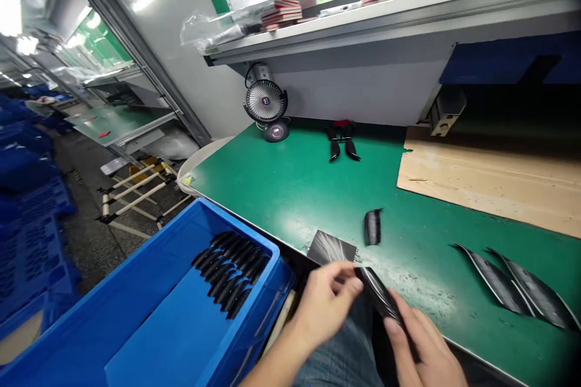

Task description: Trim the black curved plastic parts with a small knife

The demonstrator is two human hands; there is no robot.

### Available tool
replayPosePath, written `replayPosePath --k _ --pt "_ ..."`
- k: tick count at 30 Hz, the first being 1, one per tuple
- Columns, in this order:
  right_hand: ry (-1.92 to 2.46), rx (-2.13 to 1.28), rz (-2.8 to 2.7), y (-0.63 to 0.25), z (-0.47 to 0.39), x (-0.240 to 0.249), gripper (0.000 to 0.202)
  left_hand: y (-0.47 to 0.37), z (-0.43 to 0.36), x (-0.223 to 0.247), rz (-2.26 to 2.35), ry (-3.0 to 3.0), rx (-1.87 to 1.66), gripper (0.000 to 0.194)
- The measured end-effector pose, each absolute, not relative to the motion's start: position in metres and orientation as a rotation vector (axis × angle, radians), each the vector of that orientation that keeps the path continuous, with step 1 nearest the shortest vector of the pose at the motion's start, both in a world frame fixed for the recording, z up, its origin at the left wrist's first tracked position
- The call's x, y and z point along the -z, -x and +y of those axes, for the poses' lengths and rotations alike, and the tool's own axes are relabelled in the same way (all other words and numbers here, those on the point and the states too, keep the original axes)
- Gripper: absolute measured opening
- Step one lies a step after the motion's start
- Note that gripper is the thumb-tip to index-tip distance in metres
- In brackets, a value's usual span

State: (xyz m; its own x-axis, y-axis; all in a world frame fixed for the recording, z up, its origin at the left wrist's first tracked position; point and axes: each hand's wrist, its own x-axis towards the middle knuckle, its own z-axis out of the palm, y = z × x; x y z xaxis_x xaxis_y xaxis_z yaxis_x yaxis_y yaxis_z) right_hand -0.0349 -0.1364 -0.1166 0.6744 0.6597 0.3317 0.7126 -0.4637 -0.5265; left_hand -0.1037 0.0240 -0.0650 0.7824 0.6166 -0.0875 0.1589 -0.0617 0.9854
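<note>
Both hands pinch one black strip [379, 295] at the worktop's [295, 187] near edge: left hand [324, 302] on its top end, right hand [420, 344] lower down.

You've got a bright green tabletop [299, 187] and a solid blue bin [149, 314] full of glossy black curved pieces [231, 272]. The strip [379, 296] in your hands is black with fine grey streaks, same as the two blades [517, 287] lying right. Tan cardboard sheet [490, 181], red-edged stacks [281, 12] on the shelf.
</note>
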Motion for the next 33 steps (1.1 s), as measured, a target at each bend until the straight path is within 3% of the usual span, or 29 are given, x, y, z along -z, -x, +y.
replayPosePath --k 3,8,14,20,24,33 --pt "2.295 0.334 -1.189 0.032 -0.095 0.125 0.053 0.115 0.082 0.065 0.92 -1.898 -0.735 0.023" --pt "2.432 0.454 -1.165 0.035 -0.06 0.12 0.043 0.093 0.142 0.086 1.08 -1.926 -0.911 0.02" --pt "2.508 0.593 -1.302 0.053 -0.059 0.112 0.036 0.08 0.14 0.108 1.18 -2.012 -0.911 0.016" --pt "2.575 0.558 -1.421 0.059 -0.053 0.111 0.046 0.083 0.143 0.114 1.202 -2.081 -0.91 0.015" --pt "2.621 0.505 -1.257 0.057 -0.053 0.112 0.039 0.083 0.145 0.117 1.221 -2.104 -0.91 0.015" --pt "2.762 0.393 -1.044 0.067 -0.052 0.117 0.046 0.08 0.144 0.12 1.245 -2.129 -0.891 0.013"
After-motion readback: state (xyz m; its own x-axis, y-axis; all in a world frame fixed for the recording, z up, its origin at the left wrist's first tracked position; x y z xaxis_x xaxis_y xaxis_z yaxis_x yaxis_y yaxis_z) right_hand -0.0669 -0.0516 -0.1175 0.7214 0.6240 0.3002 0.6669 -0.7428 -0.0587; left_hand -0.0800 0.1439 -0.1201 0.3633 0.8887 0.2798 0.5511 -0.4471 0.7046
